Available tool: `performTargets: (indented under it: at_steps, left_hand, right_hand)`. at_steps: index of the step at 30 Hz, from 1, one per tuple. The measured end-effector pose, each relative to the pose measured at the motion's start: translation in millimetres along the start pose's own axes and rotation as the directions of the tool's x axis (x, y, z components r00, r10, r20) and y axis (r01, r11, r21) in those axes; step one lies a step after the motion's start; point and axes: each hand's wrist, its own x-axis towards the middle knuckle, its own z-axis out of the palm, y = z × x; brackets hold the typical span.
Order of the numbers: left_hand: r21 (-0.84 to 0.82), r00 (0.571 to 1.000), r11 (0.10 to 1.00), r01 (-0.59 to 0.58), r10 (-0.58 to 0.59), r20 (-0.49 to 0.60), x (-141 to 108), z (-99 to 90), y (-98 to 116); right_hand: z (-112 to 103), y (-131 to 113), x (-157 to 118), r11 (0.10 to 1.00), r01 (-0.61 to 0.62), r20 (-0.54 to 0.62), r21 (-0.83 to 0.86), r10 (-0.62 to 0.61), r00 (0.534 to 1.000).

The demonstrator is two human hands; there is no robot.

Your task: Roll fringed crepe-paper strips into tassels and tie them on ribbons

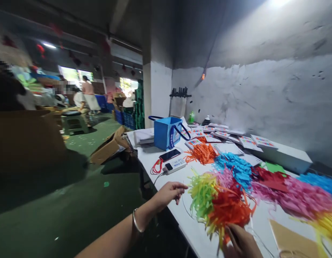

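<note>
My left hand, with a silver bangle on the wrist, is at the table's front edge, left of a bunch of cut paper fringe. Its fingers are curled together; a thin string runs close below them, but whether they grip it I cannot tell. At the near edge my right hand is closed on the lower end of the paper fringe garland, whose yellow-green, pink and orange-red strips bunch up on the white table. Part of that hand is cut off by the frame's bottom.
Blue fringe, orange fringe and pink fringe lie beyond. A phone, a white device and a blue bag stand left of several printed packs. Cardboard lies at right; a carton and people are behind.
</note>
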Motion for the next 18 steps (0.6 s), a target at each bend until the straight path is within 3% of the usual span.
performTargets:
  at_steps: [4, 8, 10, 12, 15, 18]
  left_hand:
    - [-0.123, 0.976, 0.992, -0.034, 0.059, 0.208, -24, 65.2, 10]
    - [-0.187, 0.932, 0.982, 0.009, 0.06, 0.357, -43, 105.5, 17]
    - [-0.198, 0.888, 0.978, 0.057, 0.041, 0.457, -54, 119.4, 19]
    - [-0.207, 0.831, 0.969, 0.132, 0.006, 0.557, -66, 130.1, 20]
    - [-0.225, 0.75, 0.949, 0.221, -0.018, 0.661, -82, 138.9, 23]
    - [-0.195, 0.707, 0.963, 0.186, 0.007, 0.708, -91, 138.6, 25]
  right_hand:
    - [-30, -32, 7, 0.998, -0.054, -0.023, -0.03, 0.054, 0.998]
    - [-61, -85, -11, 0.996, -0.048, 0.098, -0.071, 0.055, 0.994]
    - [-70, -109, -22, 0.992, 0.001, 0.134, -0.123, 0.016, 0.991]
    - [-78, -125, -31, 0.973, 0.038, 0.092, -0.228, -0.017, 0.996]
    - [-91, -132, -40, 0.943, 0.015, -0.016, -0.334, -0.021, 1.0]
    - [-106, -131, -49, 0.959, -0.029, -0.051, -0.282, 0.015, 0.999]
